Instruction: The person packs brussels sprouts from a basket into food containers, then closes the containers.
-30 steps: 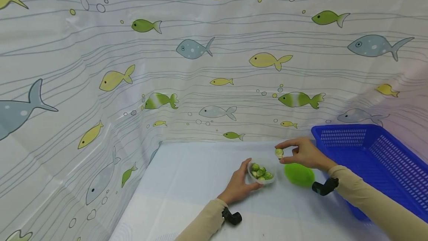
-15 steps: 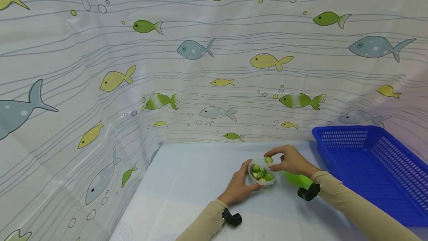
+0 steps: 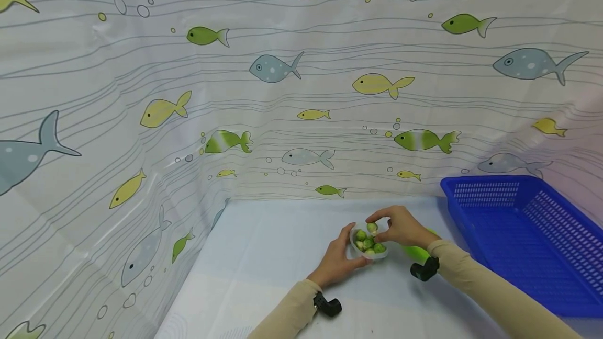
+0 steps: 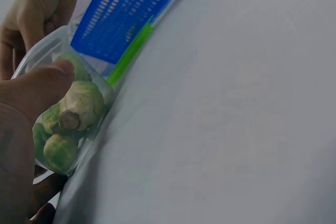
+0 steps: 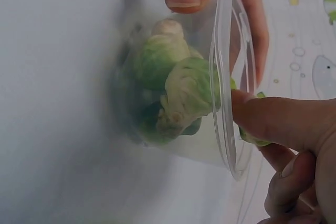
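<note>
A clear plastic container with several Brussels sprouts inside stands on the white table. My left hand grips it from the left, thumb on the near side and fingers round the far side. In the left wrist view the thumb presses against the clear wall. My right hand pinches one Brussels sprout between thumb and fingers at the container's rim. In the right wrist view that pinched sprout shows partly behind the thumb, at the opening.
A bright green lid-like piece lies right of the container, partly hidden under my right hand. Farther right stands a large blue perforated basket. A fish-patterned sheet hangs behind the table.
My right hand has moved left from above the green piece to the container, carrying the pinched Brussels sprout. The left hand and container have stayed in place.
</note>
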`<state>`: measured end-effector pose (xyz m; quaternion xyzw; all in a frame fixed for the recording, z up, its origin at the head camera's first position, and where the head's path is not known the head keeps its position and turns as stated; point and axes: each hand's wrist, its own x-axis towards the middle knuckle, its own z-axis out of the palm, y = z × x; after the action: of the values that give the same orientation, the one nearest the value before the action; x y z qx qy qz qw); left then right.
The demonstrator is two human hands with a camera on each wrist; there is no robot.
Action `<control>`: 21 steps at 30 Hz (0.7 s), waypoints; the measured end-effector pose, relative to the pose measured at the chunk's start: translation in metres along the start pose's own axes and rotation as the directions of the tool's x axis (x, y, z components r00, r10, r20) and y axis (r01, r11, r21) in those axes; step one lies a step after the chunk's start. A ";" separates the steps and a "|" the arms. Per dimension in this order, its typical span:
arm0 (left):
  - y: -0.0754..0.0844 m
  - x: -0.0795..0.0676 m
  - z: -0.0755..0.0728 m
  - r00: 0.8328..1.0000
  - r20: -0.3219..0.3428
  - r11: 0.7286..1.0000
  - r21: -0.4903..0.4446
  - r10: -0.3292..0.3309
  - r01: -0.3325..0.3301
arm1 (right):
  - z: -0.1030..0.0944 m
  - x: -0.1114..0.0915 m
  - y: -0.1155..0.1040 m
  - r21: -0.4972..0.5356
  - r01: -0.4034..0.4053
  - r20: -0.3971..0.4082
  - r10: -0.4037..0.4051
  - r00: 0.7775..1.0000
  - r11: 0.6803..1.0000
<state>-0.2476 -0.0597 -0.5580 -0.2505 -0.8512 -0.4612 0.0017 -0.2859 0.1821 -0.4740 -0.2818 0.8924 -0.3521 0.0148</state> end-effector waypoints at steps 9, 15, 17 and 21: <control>-0.001 0.000 0.000 1.000 -0.003 1.000 0.005 0.008 -0.008 | 0.006 0.001 0.005 -0.061 0.030 -0.068 -0.034 0.997 0.998; 0.000 0.001 0.000 1.000 0.010 1.000 0.001 0.003 -0.003 | 0.007 -0.001 0.005 -0.087 0.046 -0.083 -0.053 0.995 0.995; 0.000 0.001 -0.001 1.000 0.012 1.000 -0.001 0.003 -0.003 | 0.006 -0.001 0.004 -0.100 0.048 -0.074 -0.055 0.996 0.994; 0.000 0.001 -0.001 1.000 0.006 1.000 0.011 0.008 -0.008 | 0.003 -0.001 0.002 -0.124 0.050 -0.035 -0.054 0.998 0.991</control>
<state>-0.2482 -0.0601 -0.5570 -0.2550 -0.8527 -0.4560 0.0024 -0.2855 0.1824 -0.4775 -0.2985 0.9049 -0.3020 -0.0291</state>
